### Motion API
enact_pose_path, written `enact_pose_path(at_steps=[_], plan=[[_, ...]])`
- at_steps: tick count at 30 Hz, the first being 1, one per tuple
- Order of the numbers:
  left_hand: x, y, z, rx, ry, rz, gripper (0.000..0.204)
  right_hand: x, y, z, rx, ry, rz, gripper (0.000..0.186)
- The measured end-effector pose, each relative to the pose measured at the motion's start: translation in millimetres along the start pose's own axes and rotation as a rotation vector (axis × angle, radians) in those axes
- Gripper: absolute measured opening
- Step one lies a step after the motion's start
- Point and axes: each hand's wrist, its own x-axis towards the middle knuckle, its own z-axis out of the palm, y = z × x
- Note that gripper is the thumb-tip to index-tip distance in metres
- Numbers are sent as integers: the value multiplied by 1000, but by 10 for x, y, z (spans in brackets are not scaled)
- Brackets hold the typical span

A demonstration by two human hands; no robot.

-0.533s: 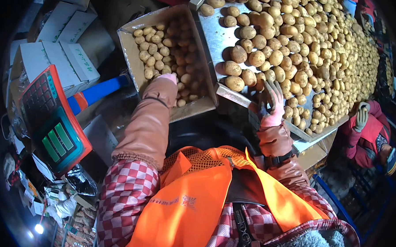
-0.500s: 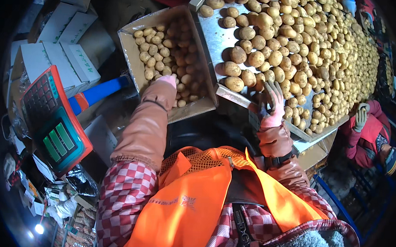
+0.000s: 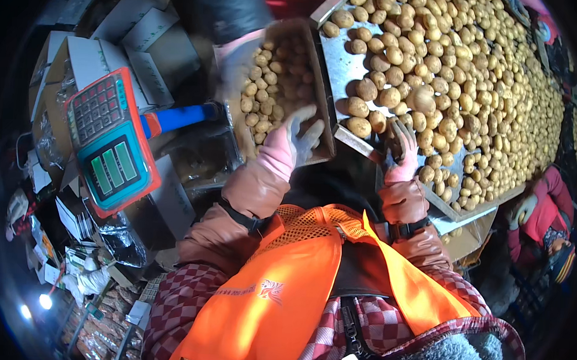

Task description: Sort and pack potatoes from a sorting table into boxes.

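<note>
My left hand, in a pale glove, hovers over the near right corner of a cardboard box partly filled with potatoes. Its fingers are apart and nothing shows in them. At the near left corner of a metal sorting table, my right hand rests by the edge. Its gloved fingers stretch over the nearest potatoes, apart from one another. Whether they touch one is hard to see. Another person's gloved hand, blurred, reaches down at the box's far left side.
A scale display with keypad stands on a blue post left of the box. White cartons are stacked behind it. Potatoes spread across the table. A person in red works at the table's right side.
My left hand has lifted from the potatoes in the box and moved to its near right corner. Another person's arm has come in at the far left. My right hand stays by the table edge.
</note>
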Motion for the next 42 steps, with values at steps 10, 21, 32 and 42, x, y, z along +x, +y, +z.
enact_pose_path(at_steps=[10,21,32,42], plan=[[-342,-650,-891,1244,-16,-311,44,240,-83,-81,22,20,-60,61],[-294,-296,-680,1156,66,-154,26,615,-343,-37,35,93,-245,54],[538,-656,-220,1898,-645,131,35,631,-550,-145,104,25,-292,56],[467,-672,-1176,1640,-275,-91,51,1728,-980,-982,1519,142,309,62]])
